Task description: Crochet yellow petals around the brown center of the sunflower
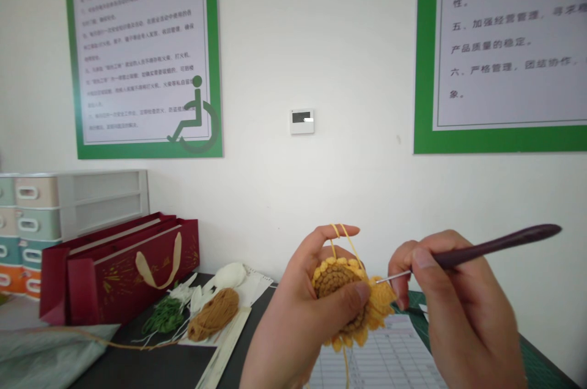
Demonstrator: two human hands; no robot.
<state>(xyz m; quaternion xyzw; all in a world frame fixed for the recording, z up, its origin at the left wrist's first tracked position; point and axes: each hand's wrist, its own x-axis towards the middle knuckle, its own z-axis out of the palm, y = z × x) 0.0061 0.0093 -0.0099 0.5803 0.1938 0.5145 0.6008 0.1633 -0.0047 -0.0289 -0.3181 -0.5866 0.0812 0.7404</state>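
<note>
My left hand (312, 309) pinches a round crochet flower (337, 279) with a brown centre and yellow petals along its right and lower edge. Yellow yarn (347, 236) loops over the raised left index finger, and a strand hangs below the flower. In my right hand (463, 303) is a crochet hook (499, 247) with a dark purple handle. Its thin metal shaft points left, and the tip meets the yellow petals on the flower's right side. Exactly which stitch the tip sits in is too small to tell.
At left on the dark table lie a brown yarn skein (214, 314), green yarn (164, 315) and white yarn (229, 276). Behind them stand a dark red gift bag (137, 291) and plastic drawers (39, 224). A printed sheet (380, 355) and a green cutting mat (541, 355) lie beneath my hands.
</note>
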